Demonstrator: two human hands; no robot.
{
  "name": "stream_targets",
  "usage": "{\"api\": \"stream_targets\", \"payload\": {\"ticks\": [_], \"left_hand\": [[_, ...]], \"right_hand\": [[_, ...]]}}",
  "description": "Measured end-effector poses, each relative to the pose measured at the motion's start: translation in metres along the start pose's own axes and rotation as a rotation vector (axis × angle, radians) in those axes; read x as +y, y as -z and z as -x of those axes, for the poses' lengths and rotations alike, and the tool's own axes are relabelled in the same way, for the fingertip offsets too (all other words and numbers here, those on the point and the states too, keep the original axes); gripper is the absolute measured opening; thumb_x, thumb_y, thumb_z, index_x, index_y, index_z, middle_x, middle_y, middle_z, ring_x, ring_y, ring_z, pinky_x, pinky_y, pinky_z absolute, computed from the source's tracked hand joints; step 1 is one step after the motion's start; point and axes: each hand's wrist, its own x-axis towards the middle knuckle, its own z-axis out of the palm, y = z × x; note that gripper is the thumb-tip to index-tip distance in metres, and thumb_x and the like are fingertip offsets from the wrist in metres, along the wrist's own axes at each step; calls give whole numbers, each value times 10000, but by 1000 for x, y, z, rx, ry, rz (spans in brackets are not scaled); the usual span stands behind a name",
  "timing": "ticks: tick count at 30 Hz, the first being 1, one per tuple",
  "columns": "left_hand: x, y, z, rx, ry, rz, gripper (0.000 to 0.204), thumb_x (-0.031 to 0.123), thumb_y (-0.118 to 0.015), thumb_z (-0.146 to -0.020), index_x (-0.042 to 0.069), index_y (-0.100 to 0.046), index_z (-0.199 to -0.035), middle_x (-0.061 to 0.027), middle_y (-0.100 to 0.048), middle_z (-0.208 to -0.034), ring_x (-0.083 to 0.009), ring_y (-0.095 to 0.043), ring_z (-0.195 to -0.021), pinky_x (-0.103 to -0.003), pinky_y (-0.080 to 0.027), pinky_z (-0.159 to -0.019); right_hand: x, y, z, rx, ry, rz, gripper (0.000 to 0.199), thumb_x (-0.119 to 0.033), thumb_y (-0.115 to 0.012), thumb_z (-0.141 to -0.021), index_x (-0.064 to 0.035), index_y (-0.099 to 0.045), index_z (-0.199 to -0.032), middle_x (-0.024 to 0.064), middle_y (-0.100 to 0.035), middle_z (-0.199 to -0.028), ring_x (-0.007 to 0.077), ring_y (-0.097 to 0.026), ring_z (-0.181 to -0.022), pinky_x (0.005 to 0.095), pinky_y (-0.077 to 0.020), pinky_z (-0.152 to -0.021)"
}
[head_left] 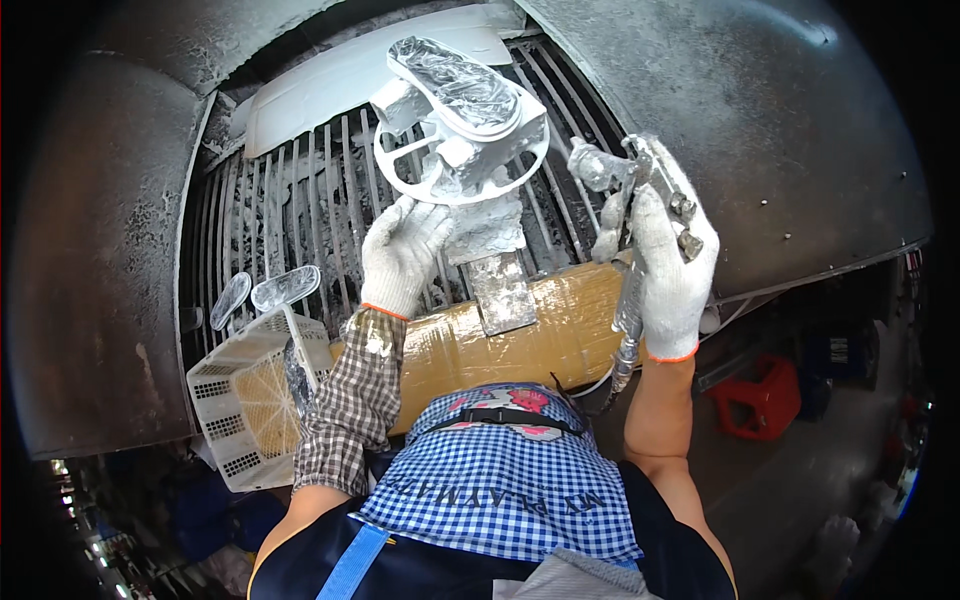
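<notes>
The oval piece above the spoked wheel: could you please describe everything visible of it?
The oval piece is long and round-ended, its white rim framing crinkled, shiny, plastic-like film. It slants from far left to near right, film side up, apparently resting on a white support above the spoked wheel. Neither the left hand nor the right hand touches it.

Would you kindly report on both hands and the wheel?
Right hand gripping spray gun. Left hand at wheel, grip unclear. Wrapped oval piece partly hiding wheel.
</notes>
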Motion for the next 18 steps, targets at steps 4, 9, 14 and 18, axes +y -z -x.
{"api": "stream_targets", "payload": {"ticks": [4,9,14,18], "left_hand": [[9,0,-1,-16,-43,-52,579,200,-582,-1000,-99,-445,-1476,-300,-477,-1574,-488,-498,-1428,-589,-487,-1150],[19,4,-6,41,-99,-28,388,191,-626,-993,-69,-543,-1269,-301,-548,-1471,-488,-541,-1372,-625,-517,-1092],[30,12,-9,70,-166,-72,412,207,-645,-986,-64,-542,-1280,-305,-547,-1452,-496,-523,-1377,-628,-500,-1112],[27,9,-5,134,-185,-98,366,199,-633,-988,-53,-575,-1247,-303,-572,-1424,-480,-561,-1339,-611,-528,-1087]], "right_hand": [[3,-1,-1,-8,-26,-60,480,-83,-620,-1069,47,-518,-1520,48,-708,-954,65,-623,-763,221,-526,-666],[5,-3,0,-70,-26,-52,482,-69,-623,-1064,64,-515,-1514,62,-720,-958,70,-637,-764,224,-528,-668],[16,-7,-3,-111,-40,-56,490,-99,-647,-1058,61,-528,-1506,58,-729,-976,64,-640,-759,218,-524,-673],[25,-12,-12,-93,-50,-75,485,-120,-665,-1053,53,-551,-1491,51,-734,-1002,57,-637,-758,217,-520,-671]]}}
